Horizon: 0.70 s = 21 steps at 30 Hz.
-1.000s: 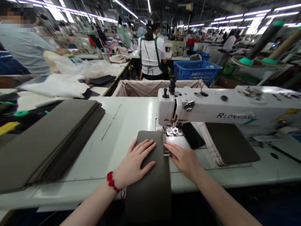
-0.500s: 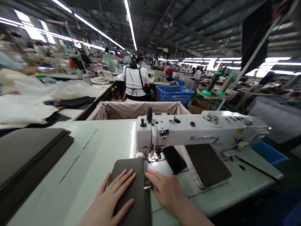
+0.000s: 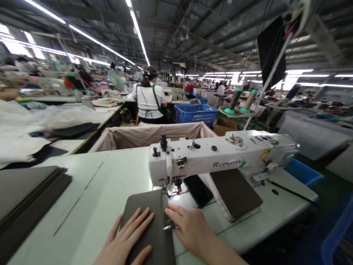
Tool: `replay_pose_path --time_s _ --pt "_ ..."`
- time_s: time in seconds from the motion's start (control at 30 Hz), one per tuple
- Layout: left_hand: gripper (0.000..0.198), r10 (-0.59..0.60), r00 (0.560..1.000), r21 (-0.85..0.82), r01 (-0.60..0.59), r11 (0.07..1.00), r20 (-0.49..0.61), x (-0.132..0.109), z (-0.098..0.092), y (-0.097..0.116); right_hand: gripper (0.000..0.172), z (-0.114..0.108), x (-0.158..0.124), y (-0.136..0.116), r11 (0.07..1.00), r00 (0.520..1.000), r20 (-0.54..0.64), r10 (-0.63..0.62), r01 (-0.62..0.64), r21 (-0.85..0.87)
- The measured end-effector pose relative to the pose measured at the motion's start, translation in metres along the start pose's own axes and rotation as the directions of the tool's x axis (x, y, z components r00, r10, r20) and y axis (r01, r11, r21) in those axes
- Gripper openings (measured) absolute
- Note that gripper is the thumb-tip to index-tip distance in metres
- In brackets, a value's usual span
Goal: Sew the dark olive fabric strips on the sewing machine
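A dark olive fabric panel (image 3: 146, 224) lies on the bench (image 3: 91, 206) toward its near edge, just below the presser foot (image 3: 173, 189) of a sewing machine (image 3: 220, 158). It is pressed by the left hand (image 3: 127, 235), fingers spread flat; small metal snips (image 3: 168, 227) are gripped by the right hand's (image 3: 190, 230) curled fingers at the panel's right edge.

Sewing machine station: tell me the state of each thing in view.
Left hand, flat on the panel, fingers spread.
Right hand, pinching small metal snips.
Olive fabric panel, lying flat, end near the presser foot.
Stacked panels, squared on the table.
Sewing machine, upright on the table.
Fabric-lined bin, open-topped.
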<state>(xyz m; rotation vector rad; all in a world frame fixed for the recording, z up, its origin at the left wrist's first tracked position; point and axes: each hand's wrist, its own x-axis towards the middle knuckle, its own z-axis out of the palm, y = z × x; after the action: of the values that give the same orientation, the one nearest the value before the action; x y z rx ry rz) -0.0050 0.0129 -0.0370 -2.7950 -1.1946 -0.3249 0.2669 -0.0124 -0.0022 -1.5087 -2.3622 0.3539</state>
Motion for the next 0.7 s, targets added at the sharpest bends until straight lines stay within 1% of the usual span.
replay_pose_path --time_s 0.1,0.2,0.3,0.47,0.7 --pt "0.066 -0.054 0.996 -0.074 0.059 0.995 0.076 0.005 -0.022 0.014 0.054 0.002 -0.001 0.001 1.0 1.0 0.019 0.009 -0.009 0.0" --pt "0.062 -0.081 0.991 -0.137 0.096 0.986 0.11 0.008 -0.032 0.021 0.055 0.006 -0.001 0.004 1.0 1.0 0.019 -0.01 0.01 0.009" --pt "0.06 -0.104 0.986 -0.176 0.126 0.976 0.129 0.009 -0.037 0.024 0.055 0.008 -0.002 0.006 1.0 1.0 0.018 -0.02 0.02 0.005" --pt "0.058 -0.114 0.98 -0.194 0.145 0.97 0.164 0.009 -0.041 0.025 0.055 0.007 -0.003 0.005 1.0 1.0 0.024 -0.01 0.01 -0.029" --pt "0.058 -0.113 0.983 -0.203 0.141 0.969 0.147 0.01 -0.041 0.025 0.053 0.006 -0.003 0.004 1.0 1.0 0.026 -0.008 0.008 -0.018"
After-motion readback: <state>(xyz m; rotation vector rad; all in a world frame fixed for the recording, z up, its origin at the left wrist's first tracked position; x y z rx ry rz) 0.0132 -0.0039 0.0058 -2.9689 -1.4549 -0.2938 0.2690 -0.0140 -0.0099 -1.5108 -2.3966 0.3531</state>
